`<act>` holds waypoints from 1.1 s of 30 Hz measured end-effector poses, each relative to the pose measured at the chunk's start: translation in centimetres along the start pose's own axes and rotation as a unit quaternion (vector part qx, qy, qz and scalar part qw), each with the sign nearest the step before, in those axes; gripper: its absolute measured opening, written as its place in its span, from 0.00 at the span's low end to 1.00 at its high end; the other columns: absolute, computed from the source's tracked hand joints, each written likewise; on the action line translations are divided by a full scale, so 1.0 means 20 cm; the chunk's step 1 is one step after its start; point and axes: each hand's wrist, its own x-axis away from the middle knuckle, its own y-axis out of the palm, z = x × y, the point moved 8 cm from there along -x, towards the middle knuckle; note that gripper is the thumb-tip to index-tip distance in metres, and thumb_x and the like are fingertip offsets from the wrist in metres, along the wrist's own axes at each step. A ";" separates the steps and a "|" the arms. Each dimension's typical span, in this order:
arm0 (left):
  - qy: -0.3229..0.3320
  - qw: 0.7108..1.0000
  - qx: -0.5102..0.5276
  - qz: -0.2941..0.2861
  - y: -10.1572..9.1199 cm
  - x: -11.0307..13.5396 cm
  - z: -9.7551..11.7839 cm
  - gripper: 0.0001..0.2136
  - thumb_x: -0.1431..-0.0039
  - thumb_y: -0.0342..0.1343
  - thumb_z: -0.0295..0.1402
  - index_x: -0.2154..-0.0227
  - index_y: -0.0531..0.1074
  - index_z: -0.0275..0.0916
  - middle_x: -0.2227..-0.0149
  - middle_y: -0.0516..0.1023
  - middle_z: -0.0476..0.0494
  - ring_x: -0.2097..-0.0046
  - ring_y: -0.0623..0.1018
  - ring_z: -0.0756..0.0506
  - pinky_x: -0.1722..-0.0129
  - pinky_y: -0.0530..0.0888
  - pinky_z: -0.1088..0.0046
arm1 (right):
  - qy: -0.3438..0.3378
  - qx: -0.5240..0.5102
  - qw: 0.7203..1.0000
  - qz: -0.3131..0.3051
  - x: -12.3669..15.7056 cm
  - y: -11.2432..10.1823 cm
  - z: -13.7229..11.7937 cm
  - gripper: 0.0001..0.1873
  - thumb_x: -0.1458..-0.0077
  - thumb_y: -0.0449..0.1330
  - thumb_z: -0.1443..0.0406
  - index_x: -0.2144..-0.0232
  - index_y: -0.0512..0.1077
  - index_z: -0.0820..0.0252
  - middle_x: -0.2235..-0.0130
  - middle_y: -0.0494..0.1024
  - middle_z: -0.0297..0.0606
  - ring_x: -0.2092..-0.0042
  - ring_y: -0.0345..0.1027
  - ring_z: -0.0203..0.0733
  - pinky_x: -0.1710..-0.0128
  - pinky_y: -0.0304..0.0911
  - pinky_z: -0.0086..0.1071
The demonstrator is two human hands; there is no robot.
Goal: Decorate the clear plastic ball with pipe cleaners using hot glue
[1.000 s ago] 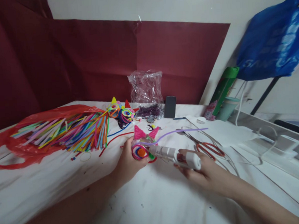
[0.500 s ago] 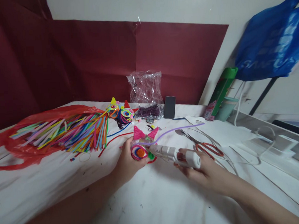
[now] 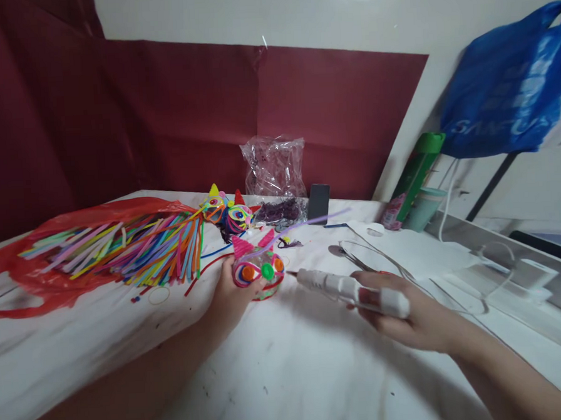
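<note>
My left hand (image 3: 235,284) is closed around the left side of a cat-face craft (image 3: 259,261) with pink ears, orange button eyes and a green button nose. A purple pipe cleaner (image 3: 304,224) sticks out from it toward the upper right. In my right hand (image 3: 398,304) is a white glue gun (image 3: 341,288), gripped by its body. Its nozzle points left and stands a short way from the right side of the cat face. Scissors (image 3: 358,258) lie behind my right hand, their handles mostly hidden by it.
Many coloured pipe cleaners (image 3: 155,248) lie on a red plastic bag (image 3: 6,274) at left. Two finished-looking cat faces (image 3: 238,215) sit at the back, near a clear bag (image 3: 276,172) and a dark phone (image 3: 318,203). A pale cable (image 3: 381,248) and white paper (image 3: 418,250) lie at right.
The glue gun has drawn back to the right, away from the cat face. My left hand has shifted the cat face slightly left and turned it, so both eyes and the nose now show.
</note>
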 end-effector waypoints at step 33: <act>0.084 0.994 -0.061 -0.029 0.04 0.04 0.03 0.35 0.66 0.66 0.28 0.50 0.62 0.40 0.53 0.74 0.41 0.53 0.76 0.40 0.53 0.72 0.61 | -0.139 0.177 0.963 0.148 -0.22 0.12 -0.22 0.11 0.38 0.53 0.67 0.53 0.66 0.59 0.51 0.75 0.50 0.47 0.67 0.50 0.44 0.55 0.54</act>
